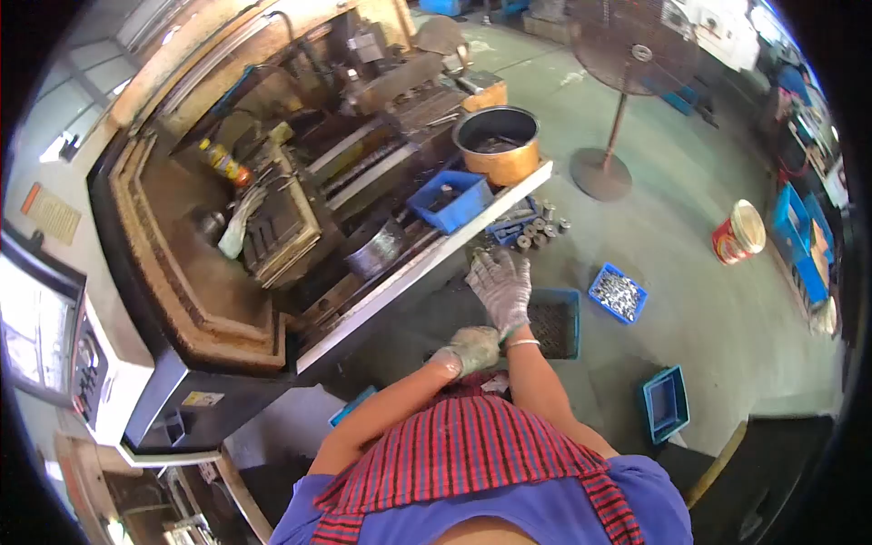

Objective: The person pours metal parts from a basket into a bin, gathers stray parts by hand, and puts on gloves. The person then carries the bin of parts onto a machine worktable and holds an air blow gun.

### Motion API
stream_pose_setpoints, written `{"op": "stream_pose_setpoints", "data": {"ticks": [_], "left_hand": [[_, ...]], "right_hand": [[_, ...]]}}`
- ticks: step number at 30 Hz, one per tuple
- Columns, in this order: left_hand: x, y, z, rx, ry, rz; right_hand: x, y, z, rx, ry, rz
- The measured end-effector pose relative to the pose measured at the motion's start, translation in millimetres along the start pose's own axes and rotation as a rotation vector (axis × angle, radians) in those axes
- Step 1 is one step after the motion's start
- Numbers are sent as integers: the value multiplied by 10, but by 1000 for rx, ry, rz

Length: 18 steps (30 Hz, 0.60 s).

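My right hand (501, 289) wears a whitish knit work glove, with its fingers stretched out and spread, holding nothing. A pale band circles that arm just below the glove. My left hand (474, 351), in a dirty glove, is closed at the right wrist and seems to pinch the cuff of the right glove; its fingertips are partly hidden. Below and beside the hands sits a blue-green crate (570, 327) on the floor. Past my right fingertips are several round metal parts (538, 234) and a small blue tray. I wear a red striped apron (472, 436).
A machine with a white ledge (427, 263) runs along the left, bearing a blue bin (451, 218) and a copper-coloured pot (500, 168). On the floor stand a blue basket of small metal parts (619, 295), a teal bin (666, 406), a bucket (739, 234) and a pedestal fan (601, 174).
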<state>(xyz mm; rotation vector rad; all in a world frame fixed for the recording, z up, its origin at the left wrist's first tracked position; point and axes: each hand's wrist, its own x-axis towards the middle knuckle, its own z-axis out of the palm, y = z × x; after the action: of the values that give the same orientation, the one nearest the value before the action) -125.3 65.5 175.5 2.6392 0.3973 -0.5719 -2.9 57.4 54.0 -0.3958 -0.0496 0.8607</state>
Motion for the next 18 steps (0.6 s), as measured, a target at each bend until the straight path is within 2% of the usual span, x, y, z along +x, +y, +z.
{"op": "stream_pose_setpoints", "data": {"ticks": [2, 3, 5, 7, 9, 11, 13, 14, 15, 16, 17, 18], "left_hand": [[3, -22, 69, -5, 9, 24], [-16, -12, 46, -12, -7, 27], [-27, -47, 102, -2, 43, 3], [46, -39, 127, -47, 28, -113], [75, -103, 184, -236, 211, -170], [-13, -152, 32, -372, 256, -181], [-135, -249, -146, -538, 194, -126], [-217, -353, -255, -589, 90, -171], [-342, -492, -240, -685, 231, -88], [-433, -692, -182, -709, 198, -204], [-628, -798, -215, -792, 233, -230], [-555, -1273, 358, -567, 406, -165]], "right_hand": [[-233, -210, 558, 347, 131, 207], [-223, -177, 620, 338, 114, 241], [-210, -187, 614, 221, 316, 194], [-36, -131, 409, 212, 252, 182], [132, -121, 424, 210, 193, 163], [221, -182, 535, 12, 25, 158], [249, -294, 728, -71, 55, 191], [258, -350, 794, -116, 25, 163], [282, -375, 818, -160, -5, 132], [313, -420, 776, -185, -20, 150], [320, -455, 699, -190, -5, 145], [341, -473, 601, -227, 34, 170]]}}
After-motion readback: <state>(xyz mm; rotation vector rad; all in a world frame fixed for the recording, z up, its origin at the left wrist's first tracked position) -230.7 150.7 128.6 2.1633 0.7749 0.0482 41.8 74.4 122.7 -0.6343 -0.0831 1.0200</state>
